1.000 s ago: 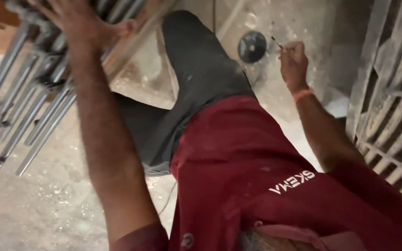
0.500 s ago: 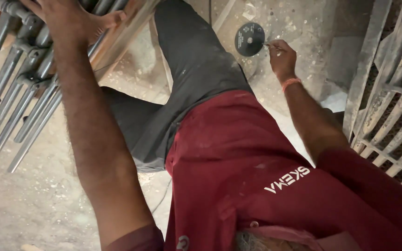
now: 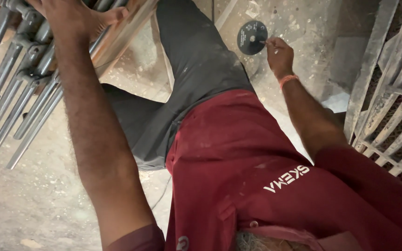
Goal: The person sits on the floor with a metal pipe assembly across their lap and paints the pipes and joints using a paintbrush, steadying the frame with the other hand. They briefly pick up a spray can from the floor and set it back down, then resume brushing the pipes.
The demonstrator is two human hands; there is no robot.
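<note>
Grey cutting disc [image 3: 252, 37] sits just past your right hand [image 3: 280, 55], pinched at its near edge; your left hand [image 3: 70, 18] rests spread on steel rods [image 3: 24, 102].

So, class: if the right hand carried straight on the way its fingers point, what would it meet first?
The right hand points up-left at the dark round cutting disc lying on the dusty concrete floor. It would probably meet that disc first; its fingers look to be already at the disc's edge, though depth is unclear.
</note>
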